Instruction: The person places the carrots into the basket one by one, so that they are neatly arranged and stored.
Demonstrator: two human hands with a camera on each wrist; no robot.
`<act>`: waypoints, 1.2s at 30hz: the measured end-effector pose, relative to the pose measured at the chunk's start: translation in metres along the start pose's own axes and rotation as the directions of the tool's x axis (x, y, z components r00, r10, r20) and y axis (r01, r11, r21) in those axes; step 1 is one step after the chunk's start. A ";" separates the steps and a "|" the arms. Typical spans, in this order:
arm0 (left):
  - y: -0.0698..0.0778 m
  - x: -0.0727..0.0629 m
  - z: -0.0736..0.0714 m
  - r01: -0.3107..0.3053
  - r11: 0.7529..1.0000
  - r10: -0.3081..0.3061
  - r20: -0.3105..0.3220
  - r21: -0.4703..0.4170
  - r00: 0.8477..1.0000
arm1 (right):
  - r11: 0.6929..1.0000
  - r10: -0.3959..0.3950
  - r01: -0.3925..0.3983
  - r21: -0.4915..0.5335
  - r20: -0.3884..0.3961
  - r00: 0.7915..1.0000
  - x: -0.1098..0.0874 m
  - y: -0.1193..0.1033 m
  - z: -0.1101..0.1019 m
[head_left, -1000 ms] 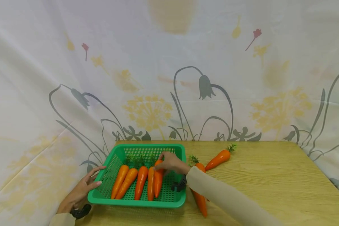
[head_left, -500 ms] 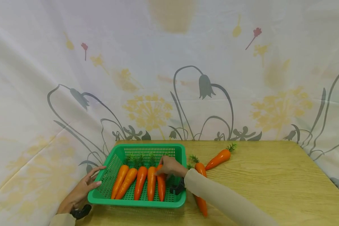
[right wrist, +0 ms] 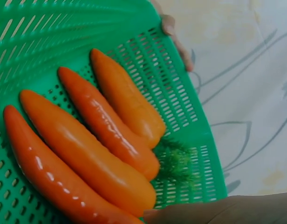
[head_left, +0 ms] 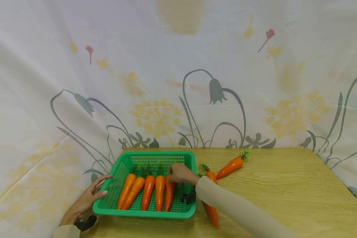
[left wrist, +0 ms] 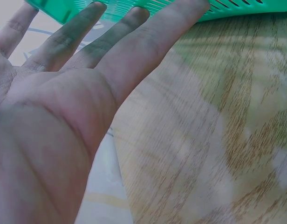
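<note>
A green plastic basket (head_left: 145, 215) holds several orange carrots side by side, with leafy tops toward its back wall. My right hand (head_left: 179, 173) reaches into the basket and pinches the rightmost carrot (head_left: 169, 198) near its thick top end; the tip points to the front. A second carrot (head_left: 159, 193) lies just left of it. In the right wrist view only a strip of the right hand (right wrist: 222, 212) shows, at the held carrot's (right wrist: 55, 177) top. My left hand (head_left: 84, 200) touches the basket's left side, its fingers (left wrist: 148, 39) extended in the left wrist view.
Right of the basket, one carrot (head_left: 232, 168) with a green top lies near the back of the wooden table (head_left: 285, 185). Another loose carrot (head_left: 212, 216) lies partly hidden under the right sleeve (head_left: 235, 205). A flower-patterned cloth (head_left: 166, 66) hangs behind.
My right hand has shifted the rightmost carrot slightly right, away from its neighbour, and lowered its front tip into line with the row. The left hand stays on the basket.
</note>
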State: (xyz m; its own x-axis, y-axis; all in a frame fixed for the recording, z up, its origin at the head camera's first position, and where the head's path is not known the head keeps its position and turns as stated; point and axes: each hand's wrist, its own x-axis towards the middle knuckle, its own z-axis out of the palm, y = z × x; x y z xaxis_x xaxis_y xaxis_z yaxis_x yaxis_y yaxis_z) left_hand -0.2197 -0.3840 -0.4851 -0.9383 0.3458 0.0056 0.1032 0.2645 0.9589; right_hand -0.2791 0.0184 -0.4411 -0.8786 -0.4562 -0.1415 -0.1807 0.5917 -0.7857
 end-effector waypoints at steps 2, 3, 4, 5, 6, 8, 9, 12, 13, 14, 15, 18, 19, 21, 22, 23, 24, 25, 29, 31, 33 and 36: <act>-0.001 0.001 0.000 0.005 1.000 -0.005 -0.007 -0.001 1.000 | 1.000 -0.011 0.011 -0.013 -0.010 1.000 -0.002 -0.002 -0.004; -0.001 0.001 -0.001 0.007 1.000 -0.007 -0.009 0.003 1.000 | 1.000 -0.017 0.017 -0.010 -0.016 1.000 -0.003 -0.003 -0.007; -0.002 0.001 -0.001 0.010 1.000 -0.010 -0.012 0.003 1.000 | 1.000 -0.020 0.020 -0.002 -0.023 1.000 -0.004 -0.004 -0.009; -0.002 0.001 -0.001 0.014 1.000 -0.014 -0.017 0.003 1.000 | 1.000 -0.024 0.025 0.006 -0.034 0.999 -0.004 -0.004 -0.011; -0.002 0.001 -0.001 0.018 1.000 -0.018 -0.021 0.004 1.000 | 0.999 -0.025 0.026 0.022 -0.046 0.999 -0.005 -0.003 -0.013; -0.002 0.001 -0.001 0.015 1.000 -0.015 -0.017 0.010 1.000 | 0.998 -0.028 0.032 0.063 -0.066 0.997 -0.006 -0.002 -0.017; -0.001 0.001 -0.001 0.011 1.000 -0.011 -0.013 0.013 1.000 | 0.996 -0.036 0.042 0.074 -0.079 0.996 -0.007 -0.001 -0.020; -0.001 0.001 -0.001 0.002 1.000 -0.002 -0.005 0.021 1.000 | 0.993 -0.052 0.063 0.095 -0.111 0.992 -0.010 0.000 -0.027; -0.001 0.001 -0.001 0.002 1.000 -0.002 -0.004 0.022 1.000 | 0.992 -0.060 0.072 0.101 -0.119 0.991 -0.011 0.000 -0.030; 0.000 0.000 -0.001 -0.001 1.000 0.001 -0.001 0.025 1.000 | 0.991 -0.065 0.078 0.107 -0.128 0.990 -0.013 0.001 -0.033; 0.000 0.000 0.000 0.005 1.000 -0.005 -0.006 0.022 1.000 | 0.992 -0.070 0.084 0.099 -0.142 0.987 -0.014 0.002 -0.035; 0.000 0.000 0.000 0.008 1.000 -0.008 -0.007 0.023 1.000 | 0.989 -0.074 0.095 0.112 -0.183 0.980 -0.020 0.005 -0.043; 0.000 0.000 0.000 0.007 1.000 -0.007 -0.009 0.024 1.000 | 0.989 -0.078 0.100 0.105 -0.201 0.976 -0.021 0.006 -0.046; -0.001 -0.001 0.000 0.001 1.000 -0.001 -0.007 0.026 1.000 | 0.990 -0.086 0.110 0.092 -0.234 0.968 -0.024 0.008 -0.052; -0.001 -0.001 0.000 -0.001 1.000 0.001 -0.005 0.028 1.000 | 0.988 -0.091 0.119 0.100 -0.245 0.965 -0.026 0.009 -0.054; -0.001 -0.001 -0.001 -0.001 1.000 0.001 -0.004 0.028 1.000 | 0.988 -0.101 0.128 0.092 -0.258 0.961 -0.027 0.011 -0.057; -0.002 -0.001 -0.001 0.000 1.000 0.000 -0.004 0.026 1.000 | 0.987 -0.105 0.134 0.094 -0.264 0.959 -0.028 0.014 -0.060; -0.002 -0.001 -0.001 0.002 1.000 -0.002 -0.003 0.026 1.000 | 0.985 -0.117 0.147 0.091 -0.270 0.956 -0.029 0.016 -0.062; -0.002 -0.001 -0.001 0.009 1.000 -0.009 -0.006 0.017 1.000 | 0.977 -0.154 0.189 0.097 -0.291 0.944 -0.037 0.025 -0.072; -0.002 -0.001 0.000 0.008 1.000 -0.008 -0.007 0.014 1.000 | 0.975 -0.167 0.203 0.088 -0.309 0.936 -0.040 0.029 -0.076; -0.002 -0.001 0.000 0.007 1.000 -0.007 -0.007 0.010 1.000 | 0.976 -0.173 0.206 0.069 -0.325 0.930 -0.044 0.033 -0.081; -0.002 -0.001 0.000 0.004 1.000 -0.004 -0.007 0.010 1.000 | 0.978 -0.184 0.209 0.032 -0.352 0.918 -0.049 0.040 -0.087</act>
State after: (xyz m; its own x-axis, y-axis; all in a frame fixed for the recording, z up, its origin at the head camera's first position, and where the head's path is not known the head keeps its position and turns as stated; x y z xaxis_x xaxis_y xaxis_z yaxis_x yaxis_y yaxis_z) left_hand -0.2194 -0.3847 -0.4871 -0.9410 0.3383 0.0035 0.1025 0.2753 0.9559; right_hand -0.2817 0.1225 -0.4126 -0.9286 -0.2936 0.2271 -0.3459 0.4622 -0.8165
